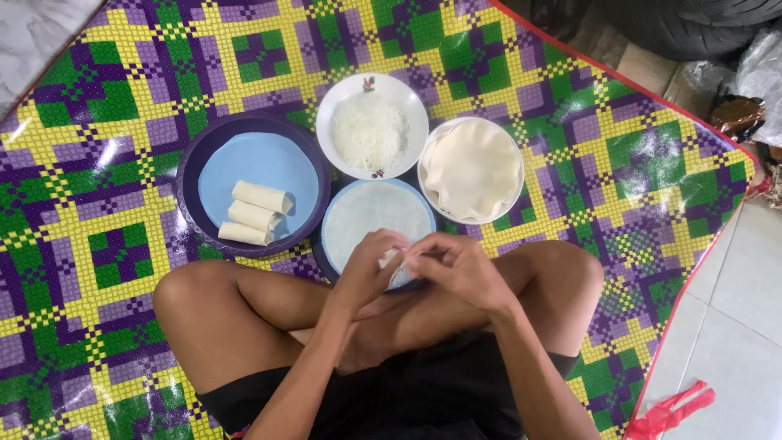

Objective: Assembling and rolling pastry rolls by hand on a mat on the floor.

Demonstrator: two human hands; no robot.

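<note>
My left hand [368,265] and my right hand [460,269] meet over the near edge of a blue plate [346,232] that carries a thin round wrapper [376,210]. Both hands pinch the near edge of that wrapper, folding it over a bit of white filling [392,259]. To the left, a dark purple plate [244,130] holds three finished pale rolls [254,213]. Beyond it stands a white bowl [334,110] of shredded white filling [371,132]. A second white bowl [515,155] holds stacked pale wrappers [471,169].
Everything sits on a mat [106,122] with a yellow, green and purple check pattern, edged in red. My crossed bare legs [228,314] rest on it. White floor tiles [733,310] lie to the right, with a red plastic scrap [669,411] and bags at the far right.
</note>
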